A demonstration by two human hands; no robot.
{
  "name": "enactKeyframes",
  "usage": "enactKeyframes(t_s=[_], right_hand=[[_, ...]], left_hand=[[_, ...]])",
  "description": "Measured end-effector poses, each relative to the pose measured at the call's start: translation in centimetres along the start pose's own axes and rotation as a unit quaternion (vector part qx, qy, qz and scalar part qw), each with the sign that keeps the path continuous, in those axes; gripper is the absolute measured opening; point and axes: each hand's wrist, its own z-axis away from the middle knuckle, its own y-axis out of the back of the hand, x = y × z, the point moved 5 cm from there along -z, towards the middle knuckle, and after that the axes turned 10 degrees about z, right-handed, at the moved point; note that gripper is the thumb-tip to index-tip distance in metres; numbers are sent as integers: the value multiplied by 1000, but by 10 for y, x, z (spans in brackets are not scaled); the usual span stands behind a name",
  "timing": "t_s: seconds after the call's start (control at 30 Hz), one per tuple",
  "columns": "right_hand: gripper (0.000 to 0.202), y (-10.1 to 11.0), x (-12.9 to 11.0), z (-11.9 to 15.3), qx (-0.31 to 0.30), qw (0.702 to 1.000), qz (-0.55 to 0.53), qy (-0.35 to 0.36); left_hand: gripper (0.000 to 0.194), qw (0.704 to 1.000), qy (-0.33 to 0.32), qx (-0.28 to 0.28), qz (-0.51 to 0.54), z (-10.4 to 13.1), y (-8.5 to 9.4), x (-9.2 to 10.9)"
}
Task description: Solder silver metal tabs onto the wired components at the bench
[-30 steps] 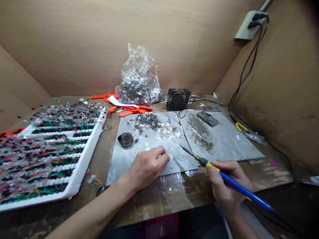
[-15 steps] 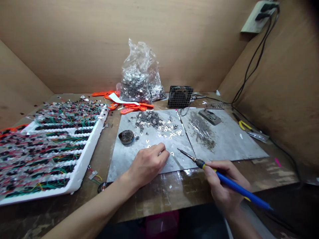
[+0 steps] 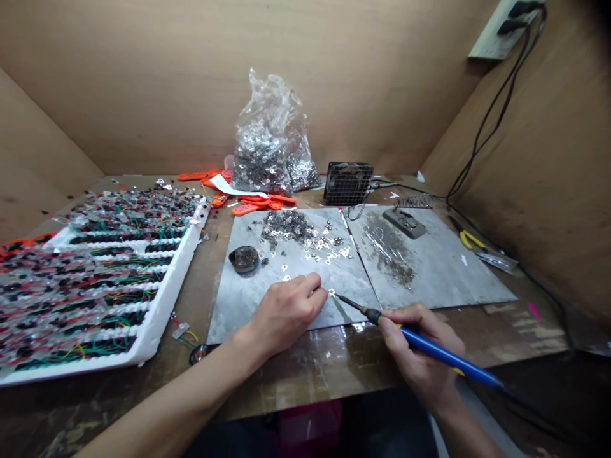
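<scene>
My right hand [image 3: 420, 346] is closed round the blue handle of a soldering iron [image 3: 443, 362], whose tip points left. The tip reaches a small silver metal tab [image 3: 331, 292] lying on the grey metal sheet [image 3: 267, 312]; whether they touch I cannot tell. Just left of that tab, my left hand [image 3: 291, 312] rests low over the sheet with thumb and fingers pinched together. What the pinch holds, if anything, is hidden. Beyond it lies a pile of small metal tabs [image 3: 289, 228]. A dark round tin [image 3: 244, 259] sits at the sheet's left side.
A white foam tray [image 3: 165, 312] of wired parts fills the left. Clear bags of metal tabs [image 3: 262, 152], orange tools [image 3: 260, 205] and a small fan [image 3: 348, 182] stand behind. At right are a soldering-iron stand [image 3: 405, 222], yellow-handled pliers [image 3: 470, 240] and hanging cables [image 3: 487, 127].
My right hand has moved left, bringing the soldering iron's tip to the small metal tab. My left hand keeps its pinch in nearly the same place. The view has shifted slightly.
</scene>
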Motion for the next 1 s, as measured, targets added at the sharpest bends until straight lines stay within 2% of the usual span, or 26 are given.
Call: enactKeyframes(t_s=[0.33, 0.5, 0.73, 0.9, 1.0], right_hand=[[9, -2, -2, -1, -16, 1000, 15, 7], [4, 3, -1, -1, 18, 1000, 1, 5], [5, 2, -5, 0, 9, 999, 22, 30], [10, 0, -16, -2, -13, 997, -9, 80], [11, -1, -20, -4, -22, 996, -30, 87]], left_hand=[[12, 1000, 0, -3, 2, 1, -2, -1], [12, 1000, -2, 4, -6, 1, -2, -1], [12, 1000, -2, -2, -4, 2, -3, 0], [12, 1000, 2, -1, -6, 1, -2, 0], [13, 1000, 5, 3, -6, 1, -1, 0]])
